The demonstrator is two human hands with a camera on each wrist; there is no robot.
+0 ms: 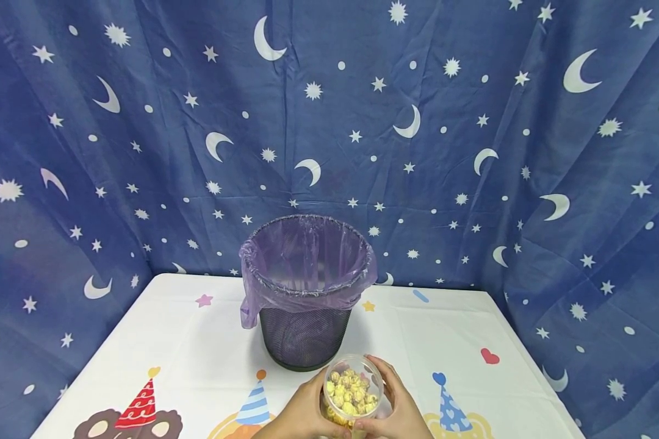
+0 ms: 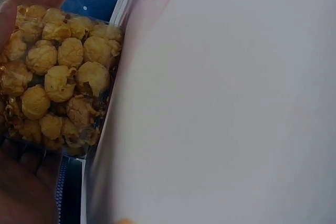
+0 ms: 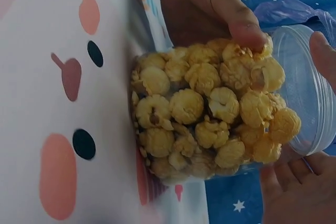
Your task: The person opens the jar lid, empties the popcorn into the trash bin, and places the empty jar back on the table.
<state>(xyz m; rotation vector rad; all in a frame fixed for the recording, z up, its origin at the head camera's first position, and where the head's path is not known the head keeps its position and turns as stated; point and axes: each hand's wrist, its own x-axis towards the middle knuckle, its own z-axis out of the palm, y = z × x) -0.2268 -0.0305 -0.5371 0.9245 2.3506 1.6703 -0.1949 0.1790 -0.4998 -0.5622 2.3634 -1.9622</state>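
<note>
Left-wrist view: popcorn jar (image 2: pixel 65 80) cut off by the left edge. Head view: printed bear (image 1: pixel 118 432) cropped at the bottom; inside base of mesh bin (image 1: pixel 306 338) hidden.

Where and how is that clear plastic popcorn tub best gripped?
Probably grip the clear plastic popcorn tub by its curved side wall, below the rim, from left and right: it's round, rim facing up. The left hand and right hand hold opposite sides.

Two hands (image 2: pixel 23 192), one above and one below, hold a clear container (image 2: pixel 76 151) packed with golden popcorn (image 2: pixel 58 82) just beside a white printed tablecloth (image 2: pixel 210 98), with star-marked blue fabric (image 2: pixel 92 1) above and dark mesh (image 2: pixel 61 184) showing near the bottom.
</note>
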